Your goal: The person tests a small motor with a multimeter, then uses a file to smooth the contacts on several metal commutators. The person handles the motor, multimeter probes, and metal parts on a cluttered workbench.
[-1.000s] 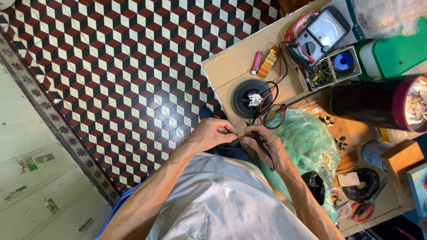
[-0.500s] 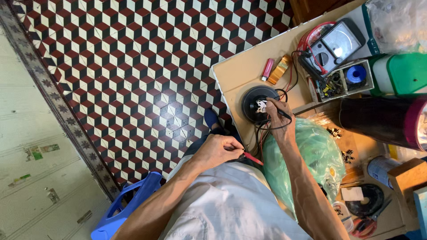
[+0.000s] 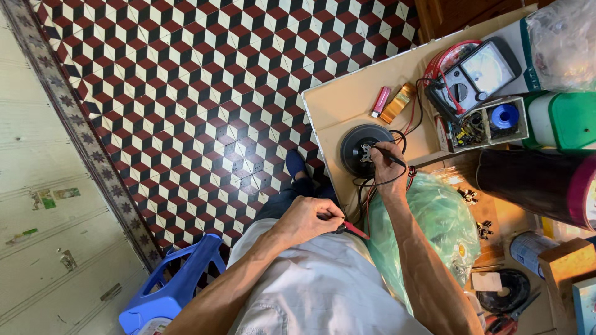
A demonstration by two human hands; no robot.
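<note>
A round black speaker (image 3: 360,149) lies on the tan tabletop (image 3: 338,102). My right hand (image 3: 388,166) holds a black test probe (image 3: 388,156) with its tip on the speaker's centre. My left hand (image 3: 310,218) is close to my lap and grips a red test probe (image 3: 352,229) pointing right. Red and black leads (image 3: 417,108) run from the probes up to an analog multimeter (image 3: 475,77) at the back of the table.
A pink lighter (image 3: 380,101) and an orange part (image 3: 397,103) lie near the speaker. A small parts box (image 3: 481,122), a green plastic bag (image 3: 437,226), a dark cylinder (image 3: 534,180) and red-handled scissors (image 3: 506,319) crowd the right. A blue stool (image 3: 171,291) stands on patterned floor tiles.
My right hand has reached from my lap up to the speaker with the black probe. The left hand stays near my lap holding the red probe.
</note>
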